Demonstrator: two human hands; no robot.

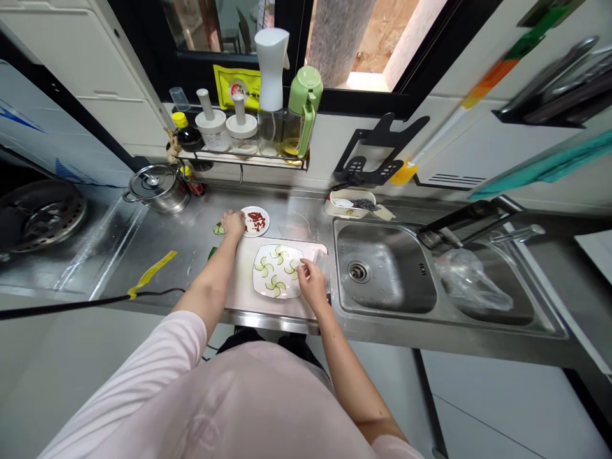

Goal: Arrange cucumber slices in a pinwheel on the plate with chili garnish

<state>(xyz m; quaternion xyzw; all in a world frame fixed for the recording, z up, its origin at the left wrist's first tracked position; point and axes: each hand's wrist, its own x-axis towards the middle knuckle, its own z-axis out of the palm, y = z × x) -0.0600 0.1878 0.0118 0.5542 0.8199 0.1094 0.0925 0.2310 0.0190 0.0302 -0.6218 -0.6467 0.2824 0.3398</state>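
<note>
A white squarish plate (278,292) lies on a pale cutting board (241,280), with thin green-edged slices, seemingly cucumber, arranged on it in several pinwheels. At its right rim, my right hand (310,282) has thumb and fingers drawn together beside the rightmost pinwheel; anything between them is too small to make out. My left hand (233,224) reaches to the left edge of a small round plate (262,232) of chopped red pieces (256,220). Its fingers are curled, and their tips are partly hidden. Green slices (218,228) lie just left of that hand.
A knife blade (320,260) lies along the board's right side, partly hidden by my right hand. Further right is a steel sink (387,274). A lidded pot (160,188) stands at the back left. Bottles and jars fill a wall shelf (243,157) above the counter.
</note>
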